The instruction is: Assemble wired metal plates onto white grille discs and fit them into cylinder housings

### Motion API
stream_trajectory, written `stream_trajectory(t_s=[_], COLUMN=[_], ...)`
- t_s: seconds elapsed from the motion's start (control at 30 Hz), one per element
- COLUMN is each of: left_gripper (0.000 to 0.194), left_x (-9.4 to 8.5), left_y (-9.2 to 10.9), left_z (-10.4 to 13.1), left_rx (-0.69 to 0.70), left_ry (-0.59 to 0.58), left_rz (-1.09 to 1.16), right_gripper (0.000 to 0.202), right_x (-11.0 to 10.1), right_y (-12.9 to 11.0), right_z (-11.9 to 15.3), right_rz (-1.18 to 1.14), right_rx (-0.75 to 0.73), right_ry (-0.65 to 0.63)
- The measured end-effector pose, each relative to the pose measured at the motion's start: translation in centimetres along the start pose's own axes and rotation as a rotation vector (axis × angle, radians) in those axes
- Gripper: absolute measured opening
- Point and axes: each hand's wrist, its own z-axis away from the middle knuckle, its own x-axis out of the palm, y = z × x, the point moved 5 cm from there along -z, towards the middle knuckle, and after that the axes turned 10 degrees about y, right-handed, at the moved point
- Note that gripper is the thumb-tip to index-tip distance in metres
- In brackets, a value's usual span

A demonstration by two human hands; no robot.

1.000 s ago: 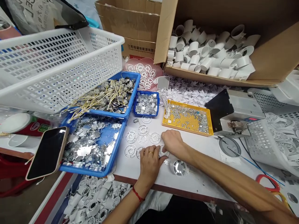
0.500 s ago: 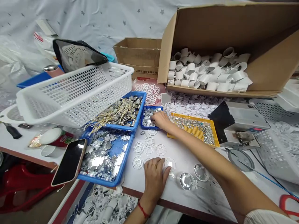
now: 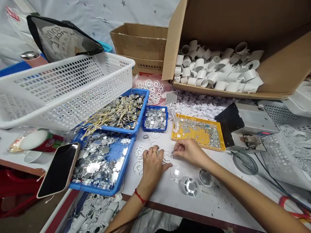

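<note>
Blue tray (image 3: 124, 165): it lies left of our left hand, and its raised rim bounds that side.
Outer rings (image 3: 138, 168): flat on the table, just left of our left fingers.
Left hand (image 3: 153, 164): palm down, fingers spread and grasping nothing we can see; the thumb stretches right.
Small blue tray (image 3: 155, 129): beyond our left fingertips, heaped with metal bits.
Middle ring (image 3: 167, 157): between our hands, flat and round, so no long axis; left thumb at its near edge, right fingertips just beside its right edge. Both hands are about equally near.
Ring with square (image 3: 177, 171): nearer us than the right fingertips.
Right hand (image 3: 189, 151): fingertips drawn together; we cannot tell whether they pinch anything.
Yellow tray (image 3: 213, 148): beyond our right hand, its rim close to the knuckles.
Tabletop (image 3: 224, 186): open room lies nearer us than the right forearm.
</note>
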Motion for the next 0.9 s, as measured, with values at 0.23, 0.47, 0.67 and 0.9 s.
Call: stream_trajectory(t_s=[0.23, 0.47, 0.67, 0.9], left_gripper=[0.053, 0.059, 0.041, 0.042], left_x=[0.0, 0.5, 0.8, 1.7], left_y=[1.0, 1.6, 1.7, 1.5], left_z=[-0.5, -0.4, 0.5, 0.7], left_rx=[0.166, 0.068, -0.068, -0.177], left_ry=[-0.039, 0.023, 0.071, 0.088], left_rz=[0.055, 0.065, 0.13, 0.232], right_gripper=[0.007, 0.006, 0.01, 0.009], right_x=[0.4, 1.5, 2.5, 2.8], right_y=[4.1, 3.5, 2.8, 2.1], right_z=[3.2, 1.6, 1.2, 0.2], right_rz=[-0.19, -0.015, 0.151, 0.338], right_rx=[0.282, 0.298, 0.321, 0.28], right_ry=[0.031, 0.038, 0.063, -0.015])
